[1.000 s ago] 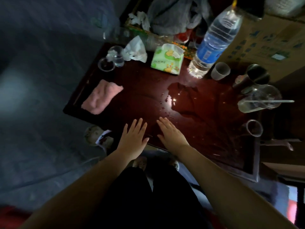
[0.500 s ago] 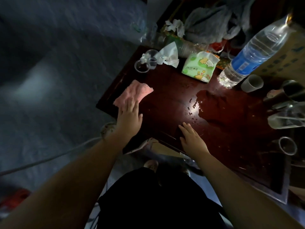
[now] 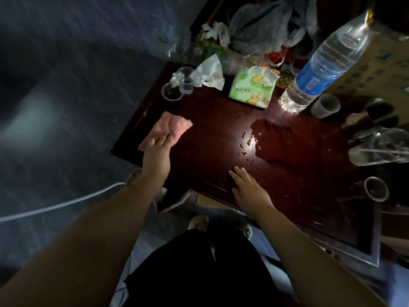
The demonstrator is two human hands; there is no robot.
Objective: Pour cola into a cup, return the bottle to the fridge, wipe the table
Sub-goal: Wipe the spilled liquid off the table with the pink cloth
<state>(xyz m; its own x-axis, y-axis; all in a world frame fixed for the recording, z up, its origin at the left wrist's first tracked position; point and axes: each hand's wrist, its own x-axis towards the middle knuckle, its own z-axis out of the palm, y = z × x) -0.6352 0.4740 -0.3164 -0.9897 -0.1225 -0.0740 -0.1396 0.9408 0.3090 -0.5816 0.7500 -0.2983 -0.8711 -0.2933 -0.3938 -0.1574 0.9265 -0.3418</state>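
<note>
Pink cloth (image 3: 170, 129) lies at the table's (image 3: 210, 111) left edge, with the left hand (image 3: 156, 154) laying straight, blurred fingers on its near end. Right of it the right hand (image 3: 249, 188) rests flat, fingers spread, just short of the dark spill (image 3: 287, 142)

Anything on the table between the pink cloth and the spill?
Nothing visible. The left hand touches the pink cloth at the left end of the table; bare wood runs from it to the spill. The tissue pack stands farther back, off that line; the right hand lies flat at the near edge, short of the spill.
</note>
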